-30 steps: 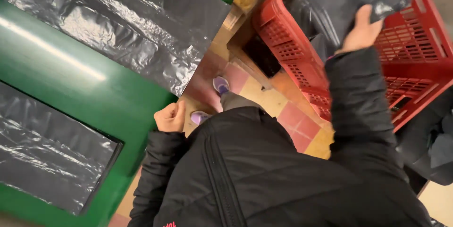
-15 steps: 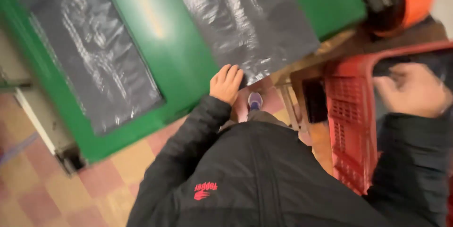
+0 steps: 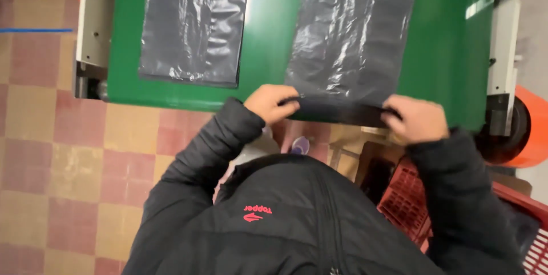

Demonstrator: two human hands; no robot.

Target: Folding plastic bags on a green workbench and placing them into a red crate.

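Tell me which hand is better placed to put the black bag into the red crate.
Probably the right hand. It grips the right end of the black plastic bag, and the red crate stands directly below it. The left hand holds the far end.

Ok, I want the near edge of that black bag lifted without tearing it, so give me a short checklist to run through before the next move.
1. Left hand on the near edge of the right-hand black bag: ok, fingers curl over the edge.
2. Right hand on the same edge: ok, at the opposite corner.
3. Edge held level between both hands: ok, it runs roughly straight across.
4. Bag lying flat on the green table: ok, though wrinkled.
5. Second black bag apart from the held one: ok, a green strip separates them.
6. Firmness of grip: cannot tell, the right hand is blurred.
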